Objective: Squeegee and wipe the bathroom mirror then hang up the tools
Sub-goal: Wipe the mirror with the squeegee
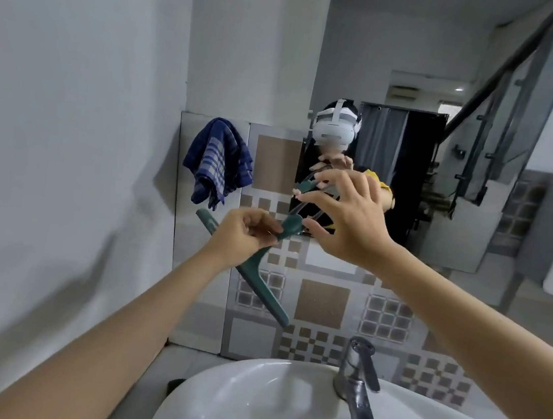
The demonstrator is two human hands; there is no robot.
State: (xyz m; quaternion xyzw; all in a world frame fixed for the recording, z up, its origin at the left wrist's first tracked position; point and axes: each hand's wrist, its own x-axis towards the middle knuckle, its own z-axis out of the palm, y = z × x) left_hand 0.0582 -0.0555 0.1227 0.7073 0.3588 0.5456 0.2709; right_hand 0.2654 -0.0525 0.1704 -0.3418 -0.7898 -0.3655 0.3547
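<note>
A dark green squeegee is tilted in front of the tiled wall below the mirror. Its blade runs from upper left to lower right. My left hand is shut on its handle near the mirror's lower left corner. My right hand hovers just right of the handle, fingers spread, fingertips close to the handle end and the glass. A blue checked cloth hangs on the tiled wall, left of the mirror. The mirror reflects a person wearing a white headset.
A white washbasin with a chrome tap sits directly below my arms. A plain white wall stands close on the left. Patterned grey and brown tiles cover the wall between basin and mirror.
</note>
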